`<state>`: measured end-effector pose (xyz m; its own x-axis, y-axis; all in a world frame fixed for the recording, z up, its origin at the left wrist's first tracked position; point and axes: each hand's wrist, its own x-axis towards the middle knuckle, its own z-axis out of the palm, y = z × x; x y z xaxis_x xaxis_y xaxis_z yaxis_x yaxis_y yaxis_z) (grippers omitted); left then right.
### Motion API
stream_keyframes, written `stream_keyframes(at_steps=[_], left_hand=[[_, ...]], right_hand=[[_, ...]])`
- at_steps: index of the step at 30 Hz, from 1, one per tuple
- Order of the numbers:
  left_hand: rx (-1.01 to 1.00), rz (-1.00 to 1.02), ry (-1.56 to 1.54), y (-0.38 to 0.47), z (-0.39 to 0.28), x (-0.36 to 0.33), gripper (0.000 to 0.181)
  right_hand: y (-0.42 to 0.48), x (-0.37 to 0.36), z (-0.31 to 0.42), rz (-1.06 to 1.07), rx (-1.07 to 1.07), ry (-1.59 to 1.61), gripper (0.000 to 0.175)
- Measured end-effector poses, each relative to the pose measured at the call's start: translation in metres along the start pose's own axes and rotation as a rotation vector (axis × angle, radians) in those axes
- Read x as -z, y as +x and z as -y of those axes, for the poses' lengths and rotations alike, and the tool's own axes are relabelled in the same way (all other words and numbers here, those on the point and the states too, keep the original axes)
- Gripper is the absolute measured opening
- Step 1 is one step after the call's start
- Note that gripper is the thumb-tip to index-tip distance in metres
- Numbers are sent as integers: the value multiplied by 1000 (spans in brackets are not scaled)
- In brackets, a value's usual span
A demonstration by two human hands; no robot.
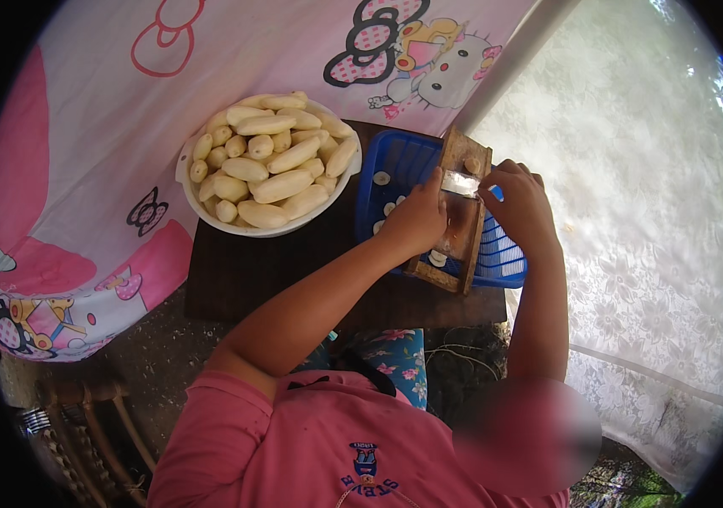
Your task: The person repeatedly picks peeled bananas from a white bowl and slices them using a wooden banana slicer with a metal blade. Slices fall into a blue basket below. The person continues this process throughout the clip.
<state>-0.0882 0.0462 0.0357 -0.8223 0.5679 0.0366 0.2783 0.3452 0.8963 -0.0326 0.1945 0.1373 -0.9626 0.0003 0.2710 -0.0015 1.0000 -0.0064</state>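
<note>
My left hand grips the left edge of a wooden slicer board, which lies tilted across a blue plastic basket. A shiny metal blade is set across the board. At the board's right edge, beside the blade, my right hand has its thumb and fingers curled together; whether anything is pinched there is hidden. A small pale-brown round piece sits on the board above the blade. Several thin white slices lie in the basket under and beside the slicer.
Left of the basket, a white plastic basin is heaped with peeled bananas. Both containers stand on a dark wooden table. A printed pink curtain hangs behind, a white lace curtain at right. A wooden chair stands lower left.
</note>
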Motion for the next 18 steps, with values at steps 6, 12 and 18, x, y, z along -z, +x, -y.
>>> stream_keyframes(at_steps=[6, 12, 18], left_hand=[[-7, -1, 3, 0, 0, 0, 60], [-11, -6, -4, 0, -1, 0, 59], [-10, -12, 5, 0, -2, -1, 60]], right_hand=[[-2, 7, -10, 104, -165, -44, 10], [3, -25, -8, 47, 44, 6, 8], [14, -20, -5, 185, 85, -164, 7]])
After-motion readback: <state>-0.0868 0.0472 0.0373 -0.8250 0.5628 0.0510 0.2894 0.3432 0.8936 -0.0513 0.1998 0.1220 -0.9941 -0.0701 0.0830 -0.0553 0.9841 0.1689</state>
